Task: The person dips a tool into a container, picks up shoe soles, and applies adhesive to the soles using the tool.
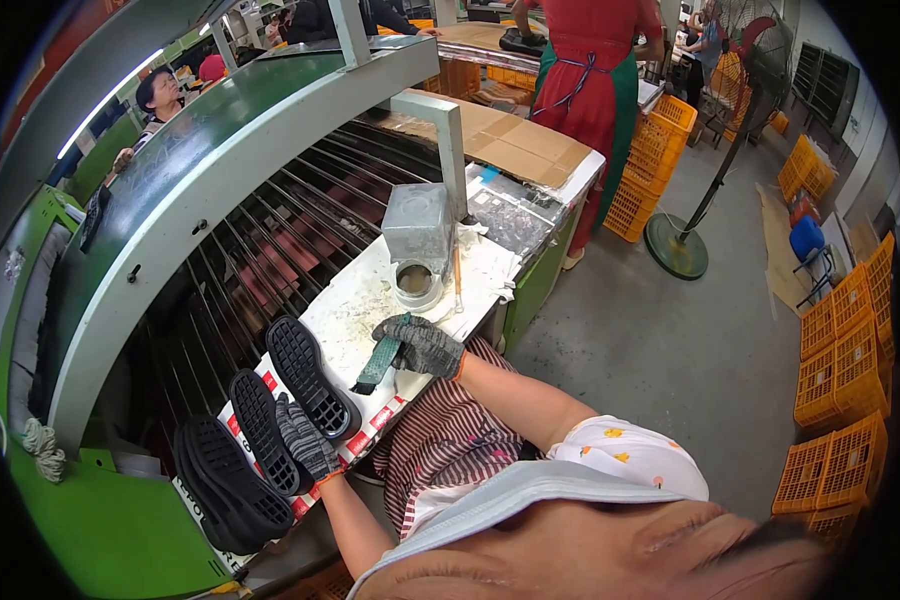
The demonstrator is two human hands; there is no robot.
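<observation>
Grey collar (530,488) foremost; left hand (308,440) grips black sole (256,422), other soles (310,372) flank that hand; right hand (422,348) clamps green strip (377,366); finished share unclear

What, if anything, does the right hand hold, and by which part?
The right hand holds a flat green tool by its upper end, lower end free.

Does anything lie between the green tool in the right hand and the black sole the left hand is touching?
Yes: a second black sole lies between the green tool, held in the right hand, and the touched sole at the left hand. It seems low enough to pass over.
</observation>
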